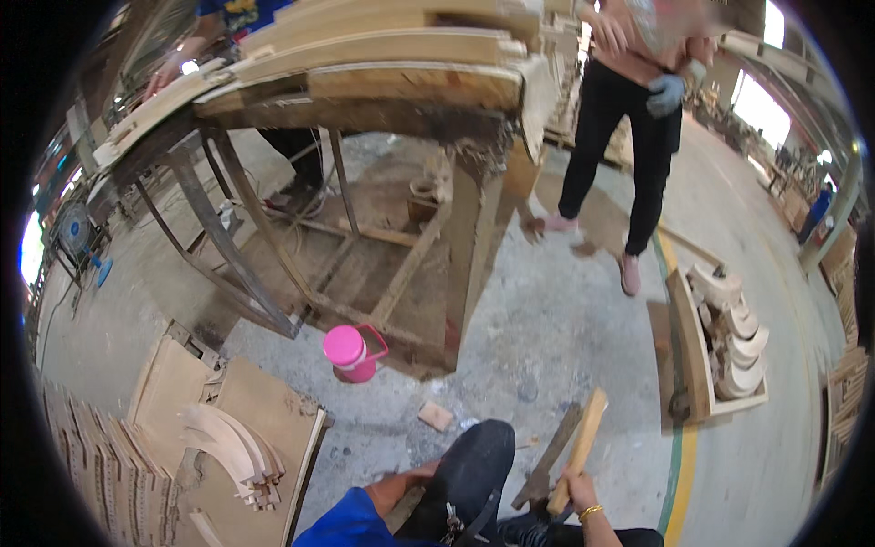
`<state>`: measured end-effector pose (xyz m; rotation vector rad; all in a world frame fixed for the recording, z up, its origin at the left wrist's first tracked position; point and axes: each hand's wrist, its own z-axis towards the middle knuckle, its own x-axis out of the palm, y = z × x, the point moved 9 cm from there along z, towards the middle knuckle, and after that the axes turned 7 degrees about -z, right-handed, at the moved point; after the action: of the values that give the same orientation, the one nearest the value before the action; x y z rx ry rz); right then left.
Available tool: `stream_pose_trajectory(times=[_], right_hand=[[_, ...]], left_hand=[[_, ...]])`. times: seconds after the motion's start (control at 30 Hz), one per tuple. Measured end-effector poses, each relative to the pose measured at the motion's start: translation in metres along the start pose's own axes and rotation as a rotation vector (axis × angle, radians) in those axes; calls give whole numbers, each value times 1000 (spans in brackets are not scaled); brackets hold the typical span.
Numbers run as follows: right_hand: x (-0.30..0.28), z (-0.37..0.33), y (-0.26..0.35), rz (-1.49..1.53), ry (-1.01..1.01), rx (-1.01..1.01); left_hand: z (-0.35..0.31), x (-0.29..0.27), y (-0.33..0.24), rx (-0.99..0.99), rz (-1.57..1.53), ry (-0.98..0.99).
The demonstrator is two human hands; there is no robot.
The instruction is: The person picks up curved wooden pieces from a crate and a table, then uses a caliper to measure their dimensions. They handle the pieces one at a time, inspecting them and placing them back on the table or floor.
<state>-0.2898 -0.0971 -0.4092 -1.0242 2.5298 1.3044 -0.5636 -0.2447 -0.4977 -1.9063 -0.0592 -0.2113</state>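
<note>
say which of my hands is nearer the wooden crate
Right: the right hand, gripping a stick, is left of the crate; the left hand, partly hidden, is farther left.

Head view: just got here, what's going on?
The person wearing the camera is low to the floor, right hand closed around a wooden bar. The left forearm runs beside the bent leg; its grip can't be made out. A pink jug stands by the worktable, which carries long wooden pieces. Curved pieces lie stacked at left. A co-worker with a glove stands beyond, near a crate of curved wood.
</note>
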Motion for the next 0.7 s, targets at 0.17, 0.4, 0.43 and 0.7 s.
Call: stream_pose_trajectory(times=[0.17, 0.4, 0.43, 0.7], right_hand=[[3, 12, 34, -779, -191, -453], [-44, -21, 112, -458, -144, -449], [-52, -22, 116, -411, -156, -460], [-62, -19, 146, 307, -144, -461]], left_hand=[[8, -36, -19, -125, 218, -204], [44, -55, -76, -332, 146, -290], [46, -53, -85, -287, 85, -309], [88, 26, -178, 28, -214, -157]])
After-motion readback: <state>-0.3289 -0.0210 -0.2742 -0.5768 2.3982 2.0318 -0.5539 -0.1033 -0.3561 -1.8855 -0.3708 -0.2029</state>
